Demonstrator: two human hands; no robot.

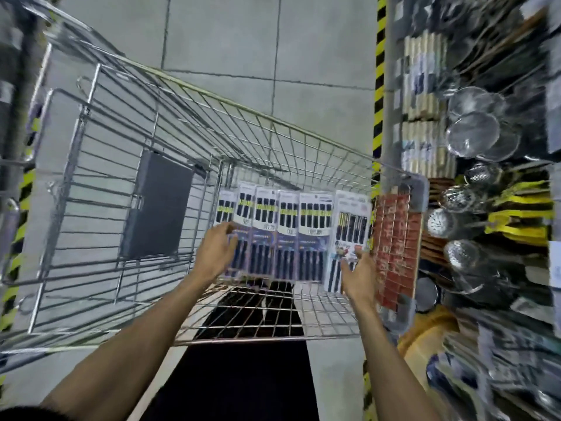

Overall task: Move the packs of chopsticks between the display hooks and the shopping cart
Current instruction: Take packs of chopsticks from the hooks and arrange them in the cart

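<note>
Shopping cart of silver wire [212, 98] holds the task items. Left hand [217, 247], fingers loosely apart, touches the leftmost of six white-and-navy flat packs of chopsticks [288, 220], which lie side by side on the cart floor. Right hand [359, 275], fingers likewise apart, touches the rightmost pack; neither hand clamps. Step judged: gathering the row. The next move calls for closing both hands inward and lifting toward the hanging display of steel strainers [473, 133].

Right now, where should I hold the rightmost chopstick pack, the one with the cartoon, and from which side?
Take the cartoon chopstick pack by its near right corner, coming from the right. It is flat and overlaps its neighbour, so that long edge is free, and the right hand is beside it.
</note>
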